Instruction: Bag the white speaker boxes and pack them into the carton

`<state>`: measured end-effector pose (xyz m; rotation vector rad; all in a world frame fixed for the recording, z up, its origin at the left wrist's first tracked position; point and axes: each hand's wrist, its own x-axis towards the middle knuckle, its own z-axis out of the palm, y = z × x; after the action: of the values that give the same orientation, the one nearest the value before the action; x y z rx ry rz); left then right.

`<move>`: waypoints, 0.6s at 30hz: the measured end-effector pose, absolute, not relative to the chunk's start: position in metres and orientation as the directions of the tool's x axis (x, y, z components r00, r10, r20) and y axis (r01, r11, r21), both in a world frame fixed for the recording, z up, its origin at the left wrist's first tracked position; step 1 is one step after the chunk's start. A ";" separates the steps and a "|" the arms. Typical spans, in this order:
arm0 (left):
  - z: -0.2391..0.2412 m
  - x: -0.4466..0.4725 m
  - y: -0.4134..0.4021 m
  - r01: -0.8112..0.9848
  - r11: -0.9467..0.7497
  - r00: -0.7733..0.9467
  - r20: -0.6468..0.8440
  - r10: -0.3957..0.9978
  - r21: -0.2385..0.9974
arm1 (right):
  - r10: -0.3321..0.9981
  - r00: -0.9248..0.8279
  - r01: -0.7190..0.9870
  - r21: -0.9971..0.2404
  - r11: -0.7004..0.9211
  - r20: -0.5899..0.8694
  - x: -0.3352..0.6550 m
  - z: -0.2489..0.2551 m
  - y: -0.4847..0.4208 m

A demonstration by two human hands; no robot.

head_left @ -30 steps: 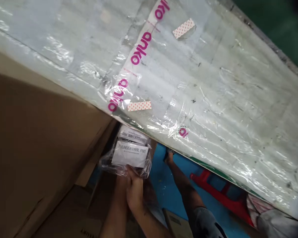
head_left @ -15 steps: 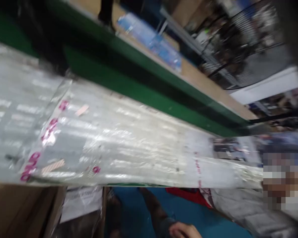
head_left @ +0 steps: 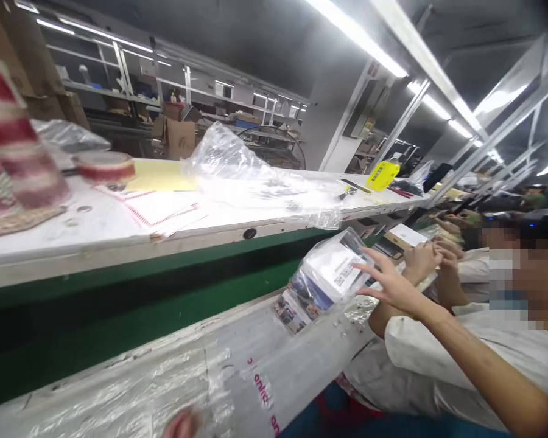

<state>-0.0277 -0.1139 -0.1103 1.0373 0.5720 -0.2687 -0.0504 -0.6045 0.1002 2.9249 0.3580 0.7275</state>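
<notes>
My right hand reaches in from the right, its fingers spread at the near edge of a clear-plastic-wrapped package. That package shows a white label and blue printed pictures, and it rests on the plastic-covered lower bench surface. Whether my fingertips press on the wrap or only hover beside it is hard to tell. At the bottom edge of the view a blurred bit of my left hand is over the same surface, with its fingers smeared by motion.
A white upper shelf carries a tape roll, crumpled clear plastic and a yellow-labelled bottle. A red-striped stack stands at left. Close on the right sits a co-worker, hands raised near the bench.
My view has swung up from the bench to the shelf and the room. My right hand now shows at the wrapped package, and my left hand is at the bottom edge.
</notes>
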 end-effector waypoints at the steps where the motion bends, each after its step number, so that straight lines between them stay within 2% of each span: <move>1: -0.087 -0.021 -0.137 0.470 0.414 0.848 -0.529 0.034 0.780 | 0.306 0.889 0.283 0.116 -0.952 0.340 -0.033 0.108 -0.613; 2: -0.063 -0.010 -0.165 0.483 0.255 0.873 -0.483 -0.068 0.838 | 0.352 0.903 0.347 0.065 -0.936 0.246 -0.017 0.117 -0.618; 3: -0.038 0.003 -0.197 0.382 0.167 0.922 -0.362 -0.139 0.909 | 0.388 0.903 0.392 0.018 -0.920 0.183 -0.002 0.125 -0.620; 4: -0.015 0.018 -0.232 0.251 0.145 0.950 -0.215 -0.224 0.957 | 0.411 0.899 0.418 -0.018 -0.908 0.152 0.011 0.133 -0.620; 6: 0.026 0.047 -0.302 0.096 0.248 0.931 0.001 -0.365 0.964 | 0.416 0.897 0.427 -0.054 -0.903 0.150 0.036 0.145 -0.618; 8: 0.054 0.068 -0.357 0.079 0.337 0.907 0.072 -0.415 0.938 | 0.431 0.897 0.439 -0.075 -0.895 0.099 0.059 0.149 -0.615; 10: 0.070 0.074 -0.386 0.015 0.313 0.900 0.124 -0.419 0.950 | 0.497 0.867 0.496 -0.094 -0.863 0.004 0.075 0.145 -0.612; 12: 0.072 0.068 -0.384 -0.051 0.321 0.912 0.175 -0.371 0.946 | 0.569 0.821 0.571 -0.090 -0.816 0.049 0.077 0.138 -0.607; 14: 0.056 0.054 -0.356 -0.030 0.452 0.956 0.157 -0.248 0.892 | 0.623 0.739 0.654 -0.047 -0.755 0.257 0.063 0.132 -0.595; 15: 0.040 0.043 -0.334 0.020 0.534 0.982 0.084 -0.169 0.845 | 0.642 0.672 0.695 -0.017 -0.718 0.368 0.050 0.129 -0.587; 16: 0.019 0.029 -0.308 0.082 0.609 0.995 -0.036 -0.088 0.789 | 0.660 0.602 0.736 0.007 -0.677 0.449 0.034 0.125 -0.577; 18: -0.034 -0.010 -0.255 0.231 0.702 0.923 -0.379 0.060 0.674 | 0.663 0.530 0.783 -0.005 -0.622 0.529 -0.002 0.109 -0.551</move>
<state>-0.0096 -0.2546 -0.0338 0.7922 0.3930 -0.0980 -0.0020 -0.5511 0.1091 2.9545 1.4241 0.8407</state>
